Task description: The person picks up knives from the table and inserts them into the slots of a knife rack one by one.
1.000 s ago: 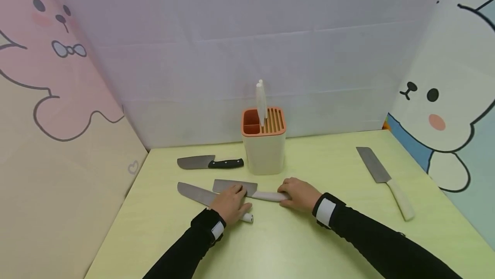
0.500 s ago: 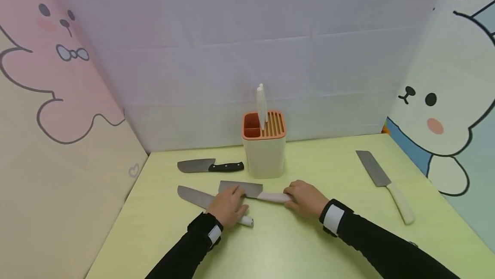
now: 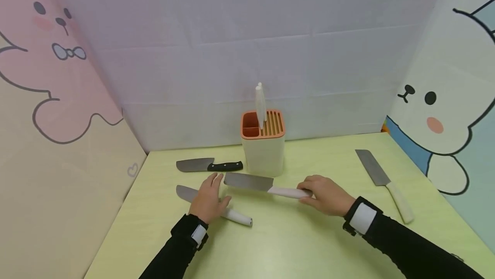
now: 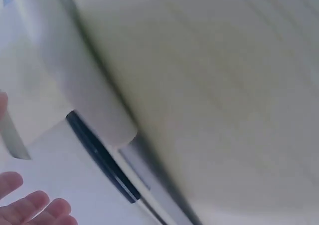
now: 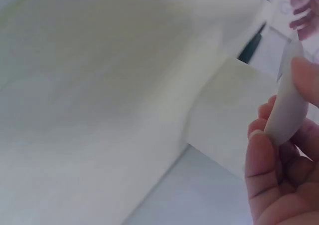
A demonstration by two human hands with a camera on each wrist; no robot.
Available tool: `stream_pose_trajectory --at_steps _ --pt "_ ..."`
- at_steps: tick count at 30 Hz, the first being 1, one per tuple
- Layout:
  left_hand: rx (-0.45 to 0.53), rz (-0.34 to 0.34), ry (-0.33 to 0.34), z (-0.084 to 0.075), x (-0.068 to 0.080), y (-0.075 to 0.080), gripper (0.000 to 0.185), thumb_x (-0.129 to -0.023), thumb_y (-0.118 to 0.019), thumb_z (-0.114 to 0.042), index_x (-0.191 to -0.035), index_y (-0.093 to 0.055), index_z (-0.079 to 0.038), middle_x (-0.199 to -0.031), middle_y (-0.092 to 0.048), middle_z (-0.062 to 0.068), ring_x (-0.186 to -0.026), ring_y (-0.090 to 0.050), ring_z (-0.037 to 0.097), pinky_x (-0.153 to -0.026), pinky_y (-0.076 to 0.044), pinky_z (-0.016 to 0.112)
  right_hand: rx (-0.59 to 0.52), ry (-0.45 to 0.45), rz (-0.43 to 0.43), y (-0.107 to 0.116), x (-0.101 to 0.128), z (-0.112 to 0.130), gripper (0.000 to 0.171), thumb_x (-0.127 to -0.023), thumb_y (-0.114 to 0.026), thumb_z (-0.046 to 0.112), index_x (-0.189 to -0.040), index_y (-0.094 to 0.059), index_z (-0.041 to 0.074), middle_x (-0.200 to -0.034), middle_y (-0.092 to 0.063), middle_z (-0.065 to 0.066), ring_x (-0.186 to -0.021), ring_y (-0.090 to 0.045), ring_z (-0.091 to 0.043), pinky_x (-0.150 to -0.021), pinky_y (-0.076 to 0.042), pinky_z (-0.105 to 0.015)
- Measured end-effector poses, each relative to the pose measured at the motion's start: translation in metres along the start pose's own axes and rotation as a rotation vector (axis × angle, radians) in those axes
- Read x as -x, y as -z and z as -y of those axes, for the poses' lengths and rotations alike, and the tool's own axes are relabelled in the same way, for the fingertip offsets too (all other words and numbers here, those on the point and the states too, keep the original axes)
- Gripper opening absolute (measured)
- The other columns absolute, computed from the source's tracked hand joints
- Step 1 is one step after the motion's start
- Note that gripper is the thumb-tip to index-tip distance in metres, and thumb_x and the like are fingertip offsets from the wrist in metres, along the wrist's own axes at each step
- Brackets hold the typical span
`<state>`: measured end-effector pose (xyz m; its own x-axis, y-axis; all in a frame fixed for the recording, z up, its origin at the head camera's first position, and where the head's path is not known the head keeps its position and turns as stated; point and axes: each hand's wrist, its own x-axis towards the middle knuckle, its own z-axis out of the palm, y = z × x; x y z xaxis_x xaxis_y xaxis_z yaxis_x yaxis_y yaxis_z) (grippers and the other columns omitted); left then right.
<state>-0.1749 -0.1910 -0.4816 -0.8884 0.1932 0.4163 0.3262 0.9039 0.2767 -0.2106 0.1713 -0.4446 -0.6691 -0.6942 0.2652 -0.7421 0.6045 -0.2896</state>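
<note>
My right hand (image 3: 325, 195) grips the white handle of a broad-bladed kitchen knife (image 3: 249, 181), whose blade points left. In the right wrist view, fingers and thumb wrap round that white handle (image 5: 288, 110). My left hand (image 3: 208, 202), fingers spread and extended, is over the middle of a second white-handled knife (image 3: 239, 218) and hides part of it. Whether it touches that knife I cannot tell. A black-handled knife (image 3: 195, 165) lies farther back, beyond the left hand. The left wrist view catches several fingertips (image 4: 37, 202) apart from the black handle (image 4: 102, 155).
A cream knife block (image 3: 264, 154) with an orange slotted top stands at the back of the table (image 3: 294, 244). White handles (image 3: 261, 105) stick up from it. Another white-handled knife (image 3: 373, 167) lies at the right. Cartoon-printed sheets stand along both sides.
The right hand has drawn the gripped knife rightward and appears to have raised it. The left hand has come off its blade and shifted left, with fingers spreading.
</note>
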Motion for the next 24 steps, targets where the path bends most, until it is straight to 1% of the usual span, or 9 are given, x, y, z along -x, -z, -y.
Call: stream_pose_trajectory --at_steps 3,5,8,11,14,16,20,22,24 --pt "0.079 -0.028 0.051 -0.001 0.0 0.009 0.065 -0.084 -0.075 -0.027 -0.135 -0.049 0.005 -0.131 -0.052 0.025 -0.117 -0.054 0.038 -0.09 -0.051 0.047 -0.016 0.01 0.012 0.018 0.006 0.002 0.021 -0.086 -0.074 0.025 -0.104 -0.069 0.016 -0.088 -0.057 0.012 -0.072 -0.05 -0.007 -0.062 -0.044 -0.022" --pt "0.21 -0.018 0.124 -0.004 0.0 0.015 0.063 -0.089 -0.07 -0.028 -0.136 -0.046 0.005 -0.132 -0.052 0.023 -0.114 -0.056 0.036 -0.087 -0.052 0.046 -0.016 0.02 0.005 0.031 0.01 0.004 0.021 -0.086 -0.073 0.025 -0.105 -0.069 0.017 -0.089 -0.056 0.013 -0.072 -0.049 -0.007 -0.062 -0.043 -0.021" --pt "0.474 0.006 0.288 -0.013 -0.003 0.024 0.059 -0.095 -0.062 -0.032 -0.139 -0.043 0.002 -0.132 -0.053 0.019 -0.108 -0.061 0.031 -0.085 -0.054 0.042 -0.003 0.05 -0.033 0.047 0.014 0.008 0.021 -0.086 -0.073 0.024 -0.105 -0.068 0.017 -0.089 -0.055 0.013 -0.072 -0.047 -0.006 -0.061 -0.042 -0.021" --pt "0.763 0.02 0.437 -0.024 -0.01 0.034 0.056 -0.097 -0.057 -0.037 -0.14 -0.043 -0.002 -0.127 -0.056 0.016 -0.102 -0.064 0.028 -0.084 -0.055 0.037 0.022 0.094 -0.098 0.06 0.018 0.011 0.023 -0.083 -0.077 0.022 -0.103 -0.068 0.016 -0.089 -0.055 0.013 -0.073 -0.045 -0.003 -0.061 -0.042 -0.02" --pt "1.018 0.026 0.531 -0.036 -0.019 0.044 0.053 -0.098 -0.054 -0.038 -0.138 -0.044 -0.003 -0.119 -0.059 0.017 -0.099 -0.065 0.03 -0.084 -0.056 0.036 0.051 0.15 -0.161 0.07 0.02 0.012 0.027 -0.079 -0.079 0.02 -0.103 -0.068 0.014 -0.09 -0.056 0.011 -0.075 -0.046 -0.003 -0.061 -0.044 -0.019" --pt "1.162 0.034 0.562 -0.044 -0.023 0.05 0.049 -0.099 -0.053 -0.038 -0.134 -0.047 -0.003 -0.112 -0.061 0.017 -0.096 -0.066 0.03 -0.082 -0.056 0.035 0.07 0.185 -0.191 0.075 0.021 0.011 0.029 -0.078 -0.08 0.019 -0.104 -0.068 0.014 -0.092 -0.057 0.011 -0.077 -0.047 -0.003 -0.062 -0.044 -0.018" --pt "1.402 0.08 0.571 -0.058 -0.028 0.059 0.04 -0.102 -0.048 -0.032 -0.122 -0.052 0.003 -0.098 -0.065 0.014 -0.086 -0.069 0.026 -0.076 -0.058 0.03 0.086 0.236 -0.229 0.083 0.023 0.008 0.031 -0.078 -0.08 0.021 -0.106 -0.068 0.014 -0.095 -0.058 0.012 -0.081 -0.048 -0.004 -0.064 -0.044 -0.019" --pt "1.487 0.106 0.571 -0.062 -0.028 0.062 0.037 -0.103 -0.046 -0.027 -0.118 -0.052 0.006 -0.092 -0.067 0.014 -0.079 -0.07 0.022 -0.073 -0.058 0.027 0.089 0.25 -0.237 0.086 0.024 0.006 0.031 -0.08 -0.079 0.022 -0.107 -0.068 0.014 -0.096 -0.059 0.011 -0.082 -0.049 -0.005 -0.065 -0.044 -0.02" --pt "1.541 0.124 0.575 -0.066 -0.029 0.064 0.034 -0.104 -0.046 -0.021 -0.117 -0.052 0.009 -0.088 -0.069 0.014 -0.075 -0.07 0.019 -0.07 -0.058 0.025 0.085 0.256 -0.238 0.089 0.025 0.004 0.03 -0.081 -0.078 0.022 -0.108 -0.068 0.013 -0.098 -0.06 0.009 -0.083 -0.05 -0.006 -0.065 -0.045 -0.021"
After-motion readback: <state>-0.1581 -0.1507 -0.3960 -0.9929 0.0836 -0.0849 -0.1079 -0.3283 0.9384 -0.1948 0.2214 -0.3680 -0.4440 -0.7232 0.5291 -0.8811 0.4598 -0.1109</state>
